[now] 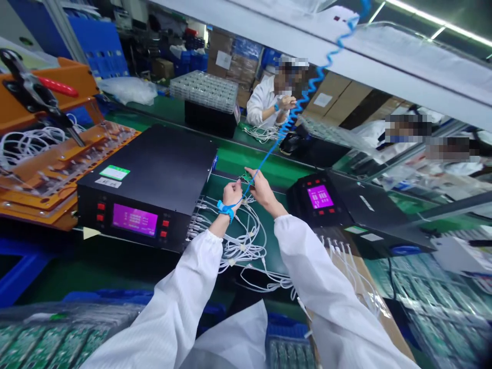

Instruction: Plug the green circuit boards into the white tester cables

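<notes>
Circuit board [247,177], small and green, sits between the fingertips of the two hands. The right hand [263,188] appears to grip it, thumb and index finger at its edge; the left hand [232,195] has its fingers curled in close beside it, but whether they pinch the board or a wire I cannot tell.

Good handling here, I'd judge, means holding the board by its edges and keeping slack in the white cables [246,249] bunched just below the fingers, so nothing tugs at it. The blue coiled cord [286,128] comes down from beyond the fingers to the wristband [226,208] on the left wrist; its straight end crosses close to the board and should be kept from snagging.

Left of the fingers, a black tester box [154,169] carries a green-and-white sticker [114,172] and a white label [108,182]. Its purple display [135,219] shows lines of pale text, as does the purple screen [320,197] right of the fingers. All too blurred to read; no brand is legible.
</notes>
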Demonstrator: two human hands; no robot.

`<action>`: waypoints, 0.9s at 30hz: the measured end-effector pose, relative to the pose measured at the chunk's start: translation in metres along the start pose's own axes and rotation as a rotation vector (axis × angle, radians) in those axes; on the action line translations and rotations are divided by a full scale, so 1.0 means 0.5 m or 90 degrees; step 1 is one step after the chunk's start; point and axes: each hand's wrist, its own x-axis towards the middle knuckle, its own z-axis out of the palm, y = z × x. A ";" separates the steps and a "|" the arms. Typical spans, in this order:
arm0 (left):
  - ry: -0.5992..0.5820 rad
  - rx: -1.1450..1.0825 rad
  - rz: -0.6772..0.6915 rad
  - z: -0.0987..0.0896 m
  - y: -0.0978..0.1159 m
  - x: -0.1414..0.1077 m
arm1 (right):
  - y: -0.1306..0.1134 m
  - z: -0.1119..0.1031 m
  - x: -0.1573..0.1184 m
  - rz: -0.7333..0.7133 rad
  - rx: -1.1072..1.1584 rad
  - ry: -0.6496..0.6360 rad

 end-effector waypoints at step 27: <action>-0.171 0.534 0.204 0.014 0.081 -0.060 | -0.056 0.018 0.085 0.739 0.966 0.576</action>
